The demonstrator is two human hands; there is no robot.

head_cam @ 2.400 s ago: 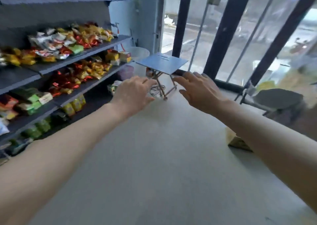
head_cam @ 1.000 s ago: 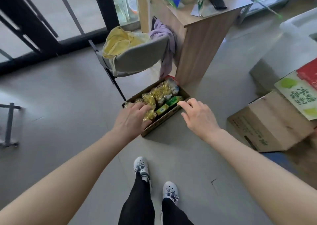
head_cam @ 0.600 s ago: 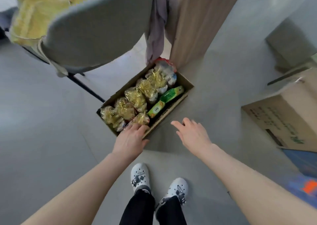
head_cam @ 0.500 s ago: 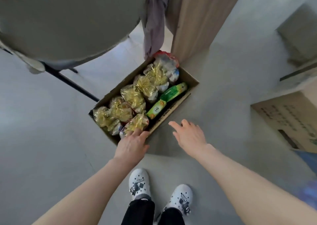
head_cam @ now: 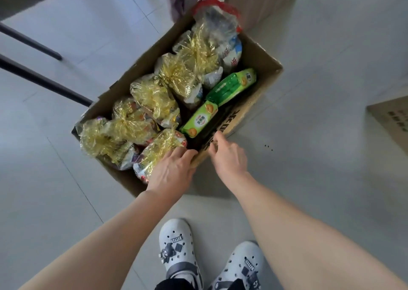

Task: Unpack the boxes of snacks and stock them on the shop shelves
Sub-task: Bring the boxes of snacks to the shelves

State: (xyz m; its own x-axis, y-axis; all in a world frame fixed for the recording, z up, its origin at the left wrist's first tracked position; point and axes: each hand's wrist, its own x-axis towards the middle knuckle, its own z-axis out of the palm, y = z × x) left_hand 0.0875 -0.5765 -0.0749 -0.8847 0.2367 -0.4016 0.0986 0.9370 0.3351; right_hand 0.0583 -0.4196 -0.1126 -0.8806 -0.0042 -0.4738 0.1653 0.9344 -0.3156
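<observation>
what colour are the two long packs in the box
Green: the nearer pack is lighter, the farther pack darker. The head view shows both.

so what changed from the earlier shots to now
The view swung from the shelves down to the open brown cardboard box of gold-ribboned snack bags on the floor, then closed in. The right hand, which had hovered clear, has reached the box's side wall, fingers at the rim; whether it grips is unclear. The left hand stays on the near corner. The bags and green biscuit packs lie as before.
</observation>
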